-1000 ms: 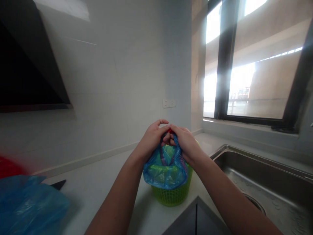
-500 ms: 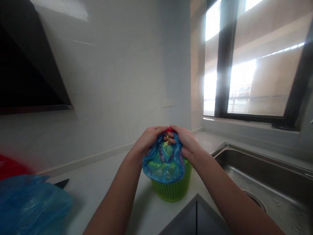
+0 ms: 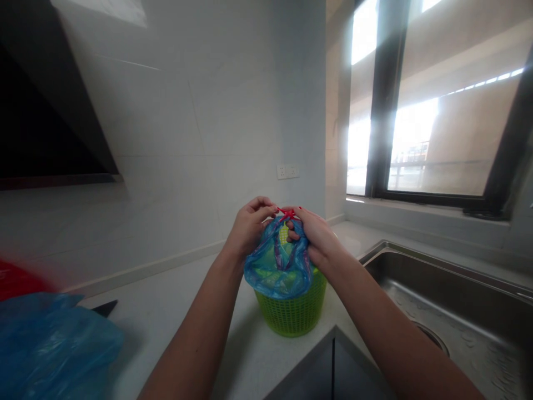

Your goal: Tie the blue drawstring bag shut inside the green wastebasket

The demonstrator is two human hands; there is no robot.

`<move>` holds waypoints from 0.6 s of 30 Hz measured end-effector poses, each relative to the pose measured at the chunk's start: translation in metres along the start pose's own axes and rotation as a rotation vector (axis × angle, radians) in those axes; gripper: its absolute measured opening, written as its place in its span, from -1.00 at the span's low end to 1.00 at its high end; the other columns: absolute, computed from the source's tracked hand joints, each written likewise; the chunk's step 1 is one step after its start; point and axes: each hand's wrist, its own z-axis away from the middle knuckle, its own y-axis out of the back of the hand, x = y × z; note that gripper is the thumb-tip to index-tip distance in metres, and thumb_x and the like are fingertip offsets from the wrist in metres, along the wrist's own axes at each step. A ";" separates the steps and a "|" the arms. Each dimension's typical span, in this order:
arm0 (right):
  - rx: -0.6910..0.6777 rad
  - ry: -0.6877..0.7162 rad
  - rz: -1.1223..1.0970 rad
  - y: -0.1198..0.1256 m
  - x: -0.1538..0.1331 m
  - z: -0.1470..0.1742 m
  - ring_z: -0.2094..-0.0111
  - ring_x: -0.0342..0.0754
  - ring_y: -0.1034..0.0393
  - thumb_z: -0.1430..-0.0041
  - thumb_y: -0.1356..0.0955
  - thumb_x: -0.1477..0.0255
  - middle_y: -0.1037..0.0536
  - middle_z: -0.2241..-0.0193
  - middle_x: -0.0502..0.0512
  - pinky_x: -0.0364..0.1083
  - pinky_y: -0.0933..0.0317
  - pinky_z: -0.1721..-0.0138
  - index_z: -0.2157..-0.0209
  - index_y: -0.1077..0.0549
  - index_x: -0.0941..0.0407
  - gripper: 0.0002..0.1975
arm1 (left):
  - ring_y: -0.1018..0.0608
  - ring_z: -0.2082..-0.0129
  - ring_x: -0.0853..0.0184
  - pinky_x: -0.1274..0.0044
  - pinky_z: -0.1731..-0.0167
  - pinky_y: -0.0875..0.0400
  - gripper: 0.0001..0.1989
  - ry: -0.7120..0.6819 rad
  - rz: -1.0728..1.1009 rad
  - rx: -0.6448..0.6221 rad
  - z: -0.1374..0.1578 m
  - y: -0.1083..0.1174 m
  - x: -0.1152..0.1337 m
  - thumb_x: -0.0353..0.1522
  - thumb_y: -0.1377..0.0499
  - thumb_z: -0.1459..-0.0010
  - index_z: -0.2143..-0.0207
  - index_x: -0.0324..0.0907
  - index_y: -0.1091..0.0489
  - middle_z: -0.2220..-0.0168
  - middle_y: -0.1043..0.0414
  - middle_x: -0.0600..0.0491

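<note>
A translucent blue plastic bag (image 3: 277,282) with a red drawstring (image 3: 288,214) hangs between my hands. Its lower part drapes over the front of a green mesh basket (image 3: 291,316) that stands upright on the counter. My left hand (image 3: 251,226) pinches the left end of the red drawstring, thumb against fingers. On the other side, my right hand (image 3: 317,236) is closed on the drawstring and the bag's upper edge, some of its fingertips showing behind the bag. The two strands cross in a small red knot or twist between the hands. Whatever lies inside the basket is mostly hidden.
A steel sink (image 3: 452,278) is set in the counter (image 3: 175,316) on the right. At the left lie another blue plastic bag (image 3: 58,350), a blurred red thing (image 3: 20,280) and a dark pointed object (image 3: 106,307). A grey corner (image 3: 310,375) juts in from below.
My left hand has moved slightly left and up from the right hand, drawing the red drawstring out between them. More of the red cord shows now.
</note>
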 end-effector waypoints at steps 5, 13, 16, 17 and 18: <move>0.012 0.003 0.045 -0.001 0.000 0.000 0.69 -0.27 -0.08 -0.14 -0.35 0.50 -0.29 0.68 -0.10 -0.23 0.02 0.63 0.45 -0.43 0.16 -0.91 | -0.50 0.49 0.43 0.62 0.45 -0.36 -0.76 0.017 -0.073 -0.174 0.005 -0.004 0.002 -0.37 -0.36 0.03 0.31 -0.17 -0.38 0.46 -0.46 0.13; 0.071 0.012 0.045 -0.001 0.000 -0.001 0.69 -0.27 -0.04 -0.05 -0.36 0.57 -0.25 0.73 -0.12 -0.21 0.03 0.62 0.57 -0.35 0.17 -0.84 | -0.56 0.40 0.35 0.55 0.35 -0.43 -0.76 0.103 -0.261 -0.259 0.009 -0.005 0.002 -0.34 -0.37 -0.01 0.27 -0.21 -0.45 0.35 -0.56 0.02; 0.073 -0.015 0.009 -0.002 -0.002 0.001 0.70 -0.28 -0.01 0.01 -0.33 0.63 -0.21 0.74 -0.13 -0.20 0.04 0.61 0.62 -0.29 0.15 -0.81 | -0.55 0.40 0.35 0.54 0.35 -0.42 -0.78 0.071 -0.309 -0.250 0.009 -0.005 0.002 -0.32 -0.38 0.00 0.31 -0.21 -0.48 0.35 -0.56 0.02; 0.072 -0.031 -0.011 -0.003 -0.003 0.001 0.70 -0.28 0.00 0.03 -0.30 0.65 -0.20 0.73 -0.12 -0.20 0.05 0.61 0.63 -0.28 0.15 -0.80 | -0.55 0.40 0.34 0.54 0.35 -0.41 -0.79 0.055 -0.326 -0.234 0.008 -0.005 0.001 -0.31 -0.38 0.01 0.33 -0.21 -0.49 0.36 -0.56 0.02; 0.069 -0.050 -0.027 -0.003 -0.003 0.002 0.70 -0.28 -0.01 0.05 -0.28 0.65 -0.21 0.73 -0.11 -0.20 0.06 0.62 0.64 -0.27 0.15 -0.81 | -0.55 0.41 0.34 0.54 0.36 -0.41 -0.79 0.037 -0.341 -0.204 0.008 -0.006 0.001 -0.31 -0.38 0.02 0.34 -0.21 -0.50 0.38 -0.56 0.01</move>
